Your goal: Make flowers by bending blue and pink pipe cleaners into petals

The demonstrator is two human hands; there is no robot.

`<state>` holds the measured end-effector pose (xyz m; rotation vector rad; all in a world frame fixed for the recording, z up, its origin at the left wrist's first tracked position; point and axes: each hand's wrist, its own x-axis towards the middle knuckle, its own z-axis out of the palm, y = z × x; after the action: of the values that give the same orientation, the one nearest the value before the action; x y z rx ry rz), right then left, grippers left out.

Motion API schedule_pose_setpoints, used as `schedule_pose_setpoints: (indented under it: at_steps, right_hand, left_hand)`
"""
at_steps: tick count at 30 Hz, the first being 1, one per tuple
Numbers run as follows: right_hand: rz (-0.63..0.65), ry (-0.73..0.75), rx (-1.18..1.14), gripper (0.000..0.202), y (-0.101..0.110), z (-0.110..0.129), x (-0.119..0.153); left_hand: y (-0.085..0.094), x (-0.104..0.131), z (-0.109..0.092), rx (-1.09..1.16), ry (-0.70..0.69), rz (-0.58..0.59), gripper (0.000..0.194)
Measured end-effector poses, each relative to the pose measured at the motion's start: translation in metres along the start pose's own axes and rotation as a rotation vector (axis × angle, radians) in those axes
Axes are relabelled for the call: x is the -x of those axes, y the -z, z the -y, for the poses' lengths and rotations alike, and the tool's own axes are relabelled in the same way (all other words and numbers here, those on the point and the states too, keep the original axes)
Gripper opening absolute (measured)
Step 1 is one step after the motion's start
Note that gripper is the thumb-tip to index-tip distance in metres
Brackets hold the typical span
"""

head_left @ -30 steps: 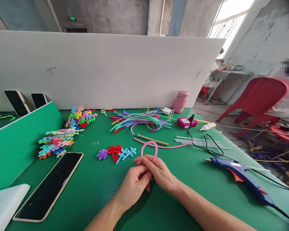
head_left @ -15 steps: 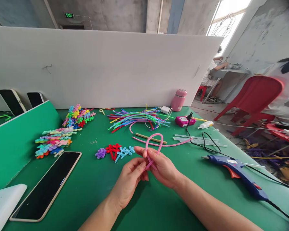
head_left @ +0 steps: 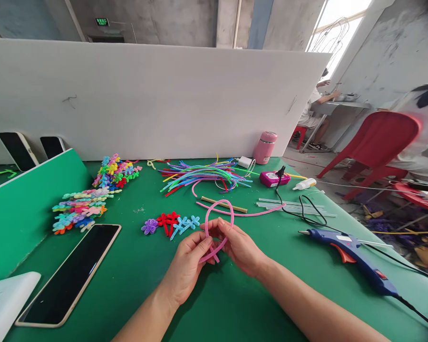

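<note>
Glue gun (head_left: pixel 364 267) to my right, phone (head_left: pixel 71 273) to my left, flowers (head_left: pixel 171 224) just past my left hand (head_left: pixel 189 260), a stick (head_left: pixel 240 208) and loose strip (head_left: pixel 260 214) lying beyond the pink stem (head_left: pixel 232 216). It's looped between my hands, above the table (head_left: pixel 142 275): left thumb and fingers pinch it low; right hand (head_left: pixel 243 249) half-curled alongside, whether gripping I can't tell.

Pink pipe cleaner (head_left: pixel 232 217), bent into a loop, strands crossed; in left fingers (head_left: pixel 201 248)

The left hand (head_left: pixel 189 260) pinches a loopy pink stick (head_left: pixel 207 221); the right hand (head_left: pixel 243 248) touches it. A phone (head_left: pixel 71 273) lies near left, a blue glue gun (head_left: pixel 364 265) on the right.
</note>
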<state>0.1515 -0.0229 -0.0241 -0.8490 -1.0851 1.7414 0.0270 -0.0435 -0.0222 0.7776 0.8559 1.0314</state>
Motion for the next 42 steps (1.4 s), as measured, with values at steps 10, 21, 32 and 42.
schedule_pose_setpoints:
  at_steps: [10, 21, 32, 42]
  right_hand:
    - [-0.082, 0.064, 0.315, 0.039, 0.009, 0.014, -0.001]
    - [-0.154, 0.110, 0.304, 0.029, 0.011, 0.008, -0.005]
    - [-0.245, 0.171, -0.016, 0.028, 0.017, 0.009, -0.009]
    - [-0.286, 0.314, -0.024, 0.024, 0.014, 0.006, -0.010]
  left_hand:
    - [0.000, 0.000, 0.005, -0.139, 0.005, 0.056, 0.021]
    - [-0.001, 0.001, 0.001, -0.209, 0.060, 0.052, 0.020]
    - [0.004, -0.001, 0.004, -0.320, -0.131, -0.130, 0.018]
    - [-0.004, 0.003, 0.007, -0.488, -0.100, 0.020, 0.022]
